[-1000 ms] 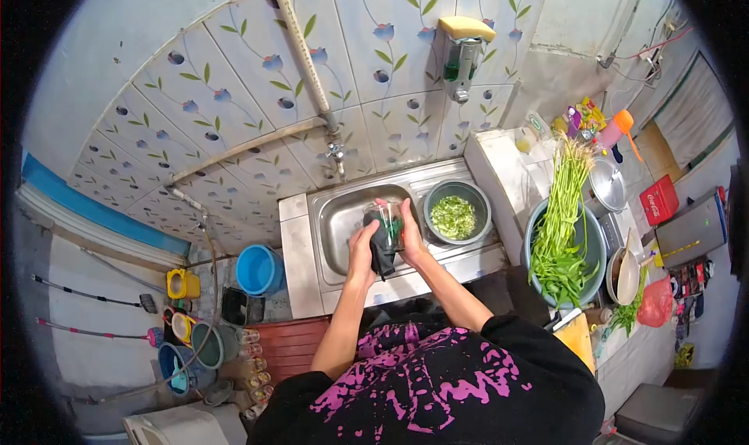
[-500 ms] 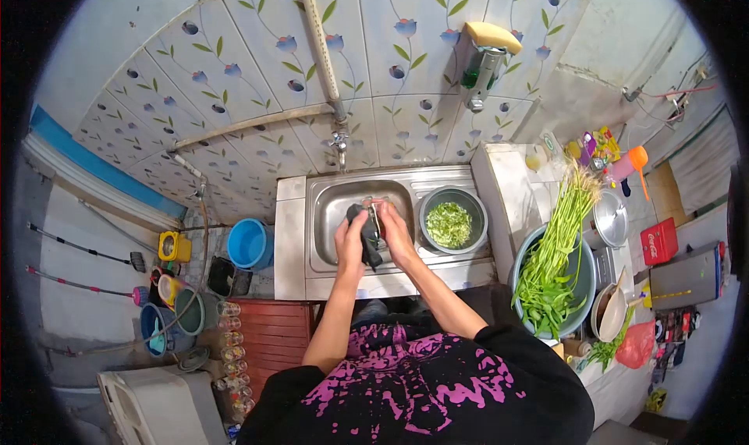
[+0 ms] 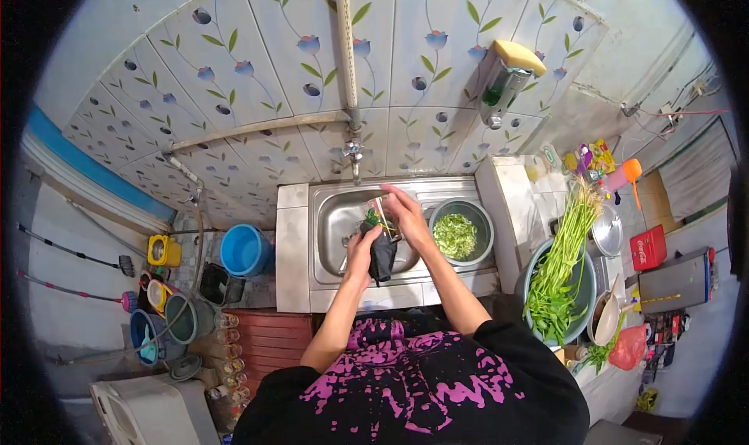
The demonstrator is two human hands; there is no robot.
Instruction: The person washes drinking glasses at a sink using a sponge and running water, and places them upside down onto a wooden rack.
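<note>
In the head view, the steel sink (image 3: 331, 220) is bordered by a tiled counter strip (image 3: 292, 246) on the left and near sides; on the far side the tap (image 3: 354, 152) reaches over its rim. Bare basin shows left of the hands, while a grey bowl (image 3: 490, 231) sits just beside the right forearm. The left hand (image 3: 360, 251) grips a black cloth (image 3: 382, 258) against a clear glass (image 3: 380, 207), above the basin between both hands. The right hand (image 3: 409, 217) has its fingers loosely spread beside the glass; I cannot tell whether they touch.
</note>
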